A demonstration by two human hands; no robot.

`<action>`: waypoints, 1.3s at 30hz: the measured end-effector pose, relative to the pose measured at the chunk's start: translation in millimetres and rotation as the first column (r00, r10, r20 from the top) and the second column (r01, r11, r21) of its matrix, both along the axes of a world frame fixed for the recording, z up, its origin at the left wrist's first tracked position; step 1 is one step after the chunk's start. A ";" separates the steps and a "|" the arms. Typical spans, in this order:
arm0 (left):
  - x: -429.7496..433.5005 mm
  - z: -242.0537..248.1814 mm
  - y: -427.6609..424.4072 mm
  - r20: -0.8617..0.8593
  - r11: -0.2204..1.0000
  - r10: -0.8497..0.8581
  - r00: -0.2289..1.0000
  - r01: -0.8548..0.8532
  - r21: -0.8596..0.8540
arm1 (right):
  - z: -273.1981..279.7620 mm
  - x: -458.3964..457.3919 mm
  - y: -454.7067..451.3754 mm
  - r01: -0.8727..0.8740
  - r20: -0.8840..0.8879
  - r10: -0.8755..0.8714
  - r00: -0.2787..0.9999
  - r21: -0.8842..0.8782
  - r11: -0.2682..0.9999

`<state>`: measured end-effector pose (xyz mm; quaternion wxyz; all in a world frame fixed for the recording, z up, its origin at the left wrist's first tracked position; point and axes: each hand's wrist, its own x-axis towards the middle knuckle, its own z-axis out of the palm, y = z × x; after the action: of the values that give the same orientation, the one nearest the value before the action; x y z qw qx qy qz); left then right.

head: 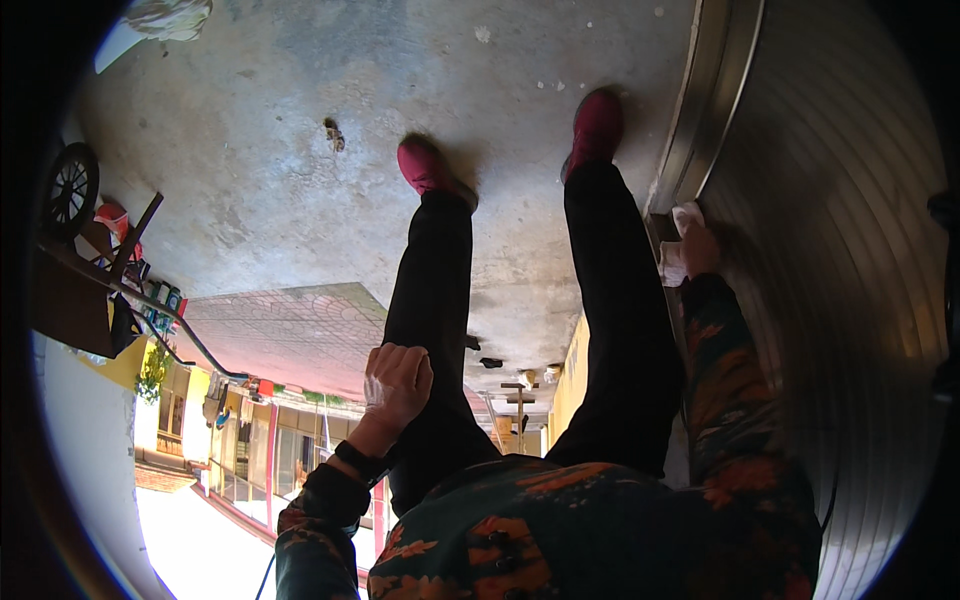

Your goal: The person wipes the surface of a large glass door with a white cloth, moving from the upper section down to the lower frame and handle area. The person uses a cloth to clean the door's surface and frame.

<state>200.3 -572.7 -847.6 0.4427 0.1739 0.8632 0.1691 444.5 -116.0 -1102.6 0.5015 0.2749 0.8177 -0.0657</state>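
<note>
My right hand [700, 249] is closed on a white cloth [673, 262]. The cloth bunches out on both sides of the fingers. It rests at the lower part of a metal frame [681, 176], beside a ribbed metal roller shutter [840, 225]. My left hand [399, 381] is curled into a loose fist against my left thigh, with nothing seen in it. A dark band [361, 461] circles that wrist. What lies under the curled left fingers is hidden.
My red shoes [426, 165] stand apart on the stained concrete floor [262, 180]. A brown clump [334, 135] lies on the floor. At the left is a cart [82, 292] with a spoked wheel [71, 191] and bent metal handles. Paving [292, 322] and buildings appear behind my legs.
</note>
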 end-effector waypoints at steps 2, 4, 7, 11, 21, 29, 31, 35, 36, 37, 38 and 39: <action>-1.1 1.4 -0.7 0.003 1.000 -0.005 1.000 0.005 -0.006 | -6.6 -2.4 5.4 0.051 -0.074 -0.060 0.995 -0.117 0.992; -1.7 0.9 -0.4 -0.008 1.000 -0.001 1.000 0.001 -0.003 | -17.3 -29.2 19.2 -0.209 0.005 0.214 0.977 -0.196 0.958; -2.5 -0.8 0.3 -0.005 1.000 -0.011 1.000 0.011 -0.008 | -29.3 -92.6 35.2 -0.044 -0.311 -0.011 0.950 -0.166 0.985; -3.2 -1.4 0.9 0.006 0.999 -0.022 1.000 0.022 -0.023 | -43.8 -179.9 49.1 -0.064 -0.423 0.071 0.903 0.029 0.998; -7.0 0.5 4.1 0.050 0.997 -0.046 0.998 0.049 -0.053 | -85.3 -46.8 13.4 -0.091 0.079 0.099 0.992 -0.090 0.992; -3.8 -0.8 6.0 0.014 1.000 -0.017 1.000 0.017 -0.020 | -13.0 -50.3 -17.2 0.023 0.026 -0.018 1.000 -0.223 0.975; 1.0 0.1 6.3 0.012 1.000 -0.008 1.000 0.008 -0.014 | -0.4 -109.7 -1.5 -0.002 -0.093 -0.007 0.996 -0.104 0.995; 15.5 2.9 8.5 -0.027 1.000 0.018 0.999 -0.018 -0.012 | 18.2 -201.9 44.6 -0.077 -0.353 0.124 0.928 0.144 0.987; 19.7 4.0 9.9 -0.045 1.000 0.023 0.999 -0.023 -0.009 | 19.8 -209.8 52.9 -0.104 -0.426 0.193 0.884 0.224 0.969; 22.0 4.4 10.0 -0.074 1.000 0.027 0.997 -0.026 0.008 | 20.1 -209.9 58.5 -0.135 -0.320 0.189 0.929 0.181 0.974; 23.4 3.7 10.1 -0.065 1.000 0.022 0.998 -0.021 0.021 | 20.3 -201.3 60.2 -0.181 -0.255 0.216 0.942 0.156 0.971; 26.2 2.4 11.7 -0.062 0.999 0.022 0.998 -0.018 0.049 | 17.6 -187.7 59.7 -0.226 -0.246 0.253 0.936 0.130 0.965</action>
<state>226.5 -560.9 -845.1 0.4093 0.1811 0.8741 0.1888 256.8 -56.3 -1084.9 0.3798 0.1870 0.9060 0.0014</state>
